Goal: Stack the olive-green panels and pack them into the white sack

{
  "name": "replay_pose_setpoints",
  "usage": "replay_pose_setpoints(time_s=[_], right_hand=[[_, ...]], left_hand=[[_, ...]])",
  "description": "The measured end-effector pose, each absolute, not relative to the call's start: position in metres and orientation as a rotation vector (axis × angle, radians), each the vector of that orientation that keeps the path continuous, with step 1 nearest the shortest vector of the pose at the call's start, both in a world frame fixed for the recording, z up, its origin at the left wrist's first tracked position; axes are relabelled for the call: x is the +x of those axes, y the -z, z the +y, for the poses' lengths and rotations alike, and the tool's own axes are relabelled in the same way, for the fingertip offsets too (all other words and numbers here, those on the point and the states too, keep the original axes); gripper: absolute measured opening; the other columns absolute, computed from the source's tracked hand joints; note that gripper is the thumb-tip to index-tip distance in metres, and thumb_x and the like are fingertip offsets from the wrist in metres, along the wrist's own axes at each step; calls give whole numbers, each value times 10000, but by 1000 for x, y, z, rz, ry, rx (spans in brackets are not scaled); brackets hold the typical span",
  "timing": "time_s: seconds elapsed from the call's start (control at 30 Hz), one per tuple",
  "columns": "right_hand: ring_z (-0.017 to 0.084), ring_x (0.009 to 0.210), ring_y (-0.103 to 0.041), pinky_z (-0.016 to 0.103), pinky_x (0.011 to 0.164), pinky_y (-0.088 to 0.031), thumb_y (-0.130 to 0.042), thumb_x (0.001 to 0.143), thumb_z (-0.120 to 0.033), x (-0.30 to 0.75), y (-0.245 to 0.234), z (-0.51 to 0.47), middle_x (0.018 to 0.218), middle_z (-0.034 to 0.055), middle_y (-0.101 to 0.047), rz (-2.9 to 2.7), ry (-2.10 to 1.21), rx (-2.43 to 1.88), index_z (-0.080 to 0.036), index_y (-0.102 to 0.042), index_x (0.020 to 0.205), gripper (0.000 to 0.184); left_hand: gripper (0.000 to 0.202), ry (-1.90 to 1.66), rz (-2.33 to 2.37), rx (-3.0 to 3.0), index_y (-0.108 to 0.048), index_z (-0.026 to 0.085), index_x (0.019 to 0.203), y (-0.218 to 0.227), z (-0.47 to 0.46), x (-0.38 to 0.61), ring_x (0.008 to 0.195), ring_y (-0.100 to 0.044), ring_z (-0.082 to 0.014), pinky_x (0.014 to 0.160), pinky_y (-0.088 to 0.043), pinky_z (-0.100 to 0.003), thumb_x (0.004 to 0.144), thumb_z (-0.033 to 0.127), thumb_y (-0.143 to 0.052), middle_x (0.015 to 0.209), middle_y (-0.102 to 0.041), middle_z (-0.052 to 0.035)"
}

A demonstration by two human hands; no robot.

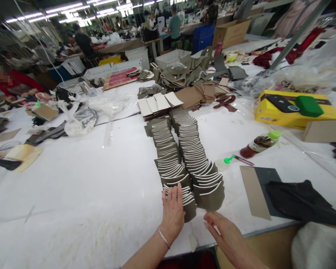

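Two long overlapping rows of olive-grey cut pieces with pale edges (pixel 184 153) run away from me down the white table (pixel 86 194). My left hand (pixel 173 211) lies flat with its fingers stretched out on the near end of the left row. A thin bracelet sits on that wrist. My right hand (pixel 222 229) hovers open just below the nearest piece of the right row (pixel 212 194), fingers extended and holding nothing.
A red-liquid bottle with a green cap (pixel 259 144) and a small glue bottle (pixel 224 162) lie to the right. Dark sheets and black cloth (pixel 285 194) sit at the right edge. A yellow box (pixel 294 110), plastic bags (pixel 81 119) and people at far tables surround the area.
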State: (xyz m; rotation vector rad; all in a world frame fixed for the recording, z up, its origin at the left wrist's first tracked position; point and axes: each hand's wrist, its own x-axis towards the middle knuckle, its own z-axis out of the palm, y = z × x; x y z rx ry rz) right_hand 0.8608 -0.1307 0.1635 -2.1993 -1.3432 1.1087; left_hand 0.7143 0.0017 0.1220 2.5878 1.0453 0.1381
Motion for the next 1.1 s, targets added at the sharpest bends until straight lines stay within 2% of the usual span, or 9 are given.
replay_pose_setpoints(time_s=[0.23,0.4,0.47,0.57,0.63,0.73,0.83,1.0,1.1], right_hand=[[250,889,-586,440,814,-444,-297,956,-398,859,-163,-130,957,92,-615,-1359,-1121,-2207,-184,-587,941,361],[240,879,-598,434,805,-483,-297,963,-339,860,-166,-125,960,91,-616,-1402,-1071,-2209,-187,-604,964,343],[245,1009,-580,436,885,-486,-366,930,-268,863,-169,-112,1105,109,-596,-1478,-918,-2187,-182,-585,1105,294],[272,1316,-381,466,1093,-358,-563,777,-173,868,-168,-80,1411,127,-427,-1713,-597,-2128,-170,-407,1381,624],[303,1395,-252,503,1160,-239,-658,689,-191,869,-162,-57,1482,148,-349,-1944,-484,-2094,-126,-330,1436,818],[348,1305,-360,553,1175,-139,-732,635,-303,862,-152,-35,1375,188,-467,-2223,-474,-2050,-55,-380,1397,876],[325,1042,-518,606,1161,-84,-751,607,-280,846,-147,-31,1119,153,-593,-2341,-470,-2028,-67,-502,1285,753],[280,847,-546,600,1166,-42,-683,632,-130,826,-152,-34,883,110,-596,-2533,-402,-1958,-68,-585,1082,464],[252,777,-563,553,1166,-139,-697,669,-212,820,-158,-38,817,97,-619,-2620,-426,-1949,-71,-586,1014,388]], left_hand=[[1208,21,1124,2547,-188,114,1479,-132,23,736,1134,-431,-311,1055,-329,-542,506,271,-886,1252,-505,-120],[999,40,1113,2543,-341,131,1414,-134,19,735,1139,-436,-326,1024,-366,-531,562,241,-852,1228,-517,-123],[935,-3,1101,2530,-364,151,1396,-135,14,730,1164,-432,-323,1027,-368,-522,586,190,-828,1277,-500,-125],[882,-92,1099,2518,-365,187,1392,-132,4,722,1295,-347,-337,1063,-331,-535,618,134,-785,1432,-386,-145],[809,-147,1118,2527,-379,187,1378,-128,-1,717,1382,-242,-343,1110,-251,-576,658,139,-746,1503,-301,-157],[791,-163,1101,2536,-338,146,1402,-122,-6,706,1397,-230,-327,1151,-153,-598,682,99,-663,1480,-364,-148],[878,-105,1070,2539,-245,140,1456,-118,-5,693,1347,-314,-312,1151,-166,-593,653,35,-584,1438,-433,-118],[646,-86,1045,2498,-478,164,1274,-123,2,674,1276,-391,-310,1104,-290,-523,646,30,-551,1321,-505,-117],[498,-164,905,2461,-547,162,1125,-131,-6,662,1121,-508,-249,1033,-386,-419,651,13,-525,1127,-602,-94]])
